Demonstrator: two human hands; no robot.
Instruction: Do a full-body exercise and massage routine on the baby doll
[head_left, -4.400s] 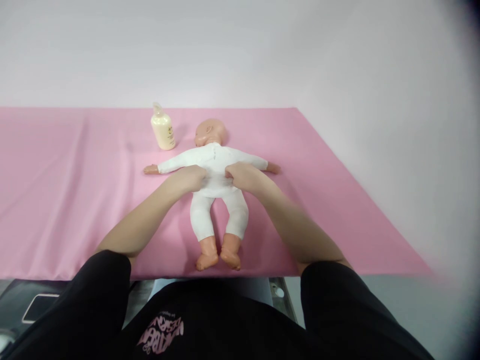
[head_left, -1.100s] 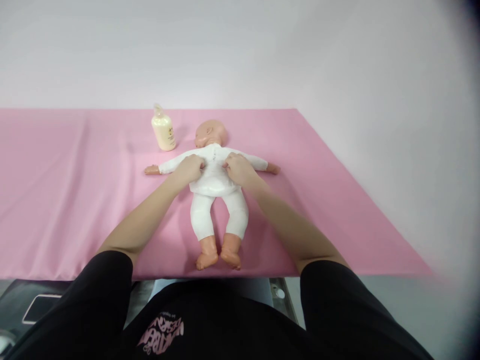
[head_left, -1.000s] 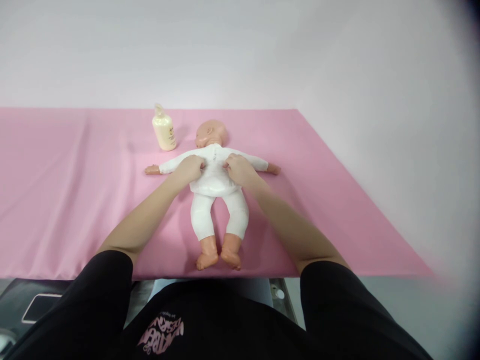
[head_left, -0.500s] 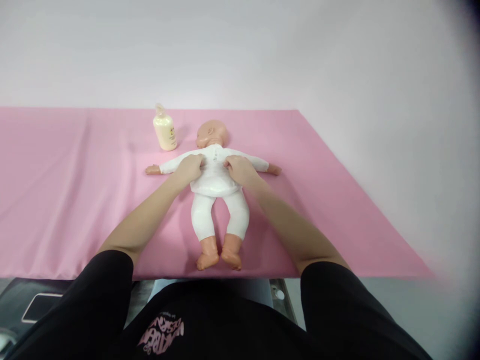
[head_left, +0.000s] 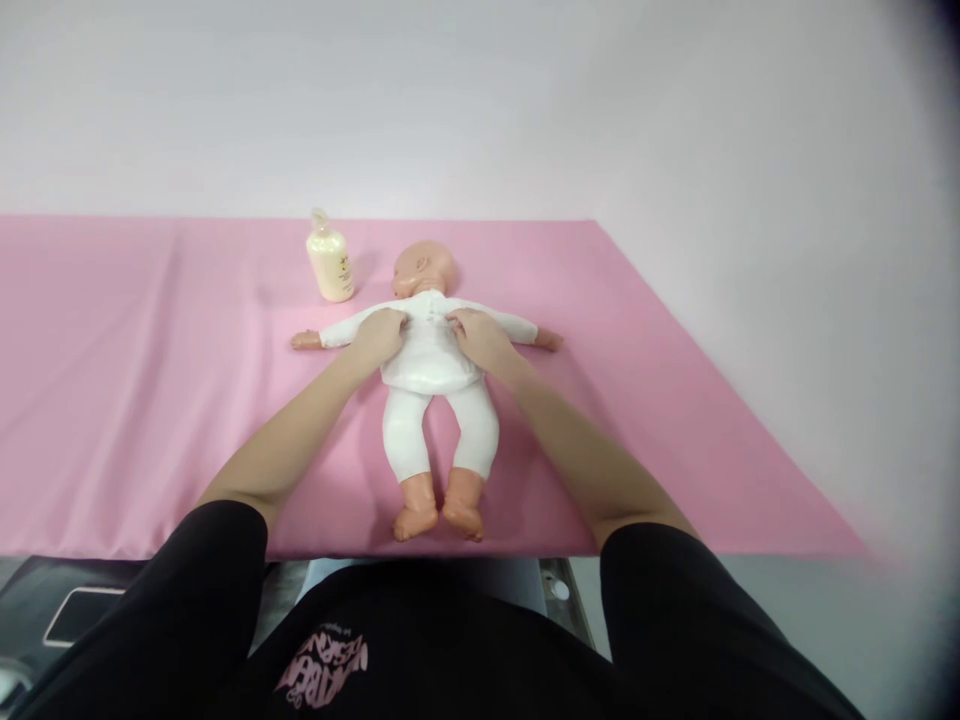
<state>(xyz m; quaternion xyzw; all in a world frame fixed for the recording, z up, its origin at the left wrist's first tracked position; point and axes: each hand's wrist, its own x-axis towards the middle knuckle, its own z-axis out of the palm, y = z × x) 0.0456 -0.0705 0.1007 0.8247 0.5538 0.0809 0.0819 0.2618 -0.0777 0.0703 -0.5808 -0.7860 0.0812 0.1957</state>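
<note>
Both hands on doll (head_left: 431,350) upper back: left hand (head_left: 380,334), right hand (head_left: 477,337), fingers pressed together, flat on white suit. Doll face-down mid pink surface (head_left: 150,400); bottle (head_left: 328,262) near head.

A cream-coloured lotion bottle (head_left: 329,264) stands upright near the far edge of the pink cloth (head_left: 112,380) covering the surface, against a pale wall (head_left: 480,100), and a phone (head_left: 75,615) lies lower left.
</note>
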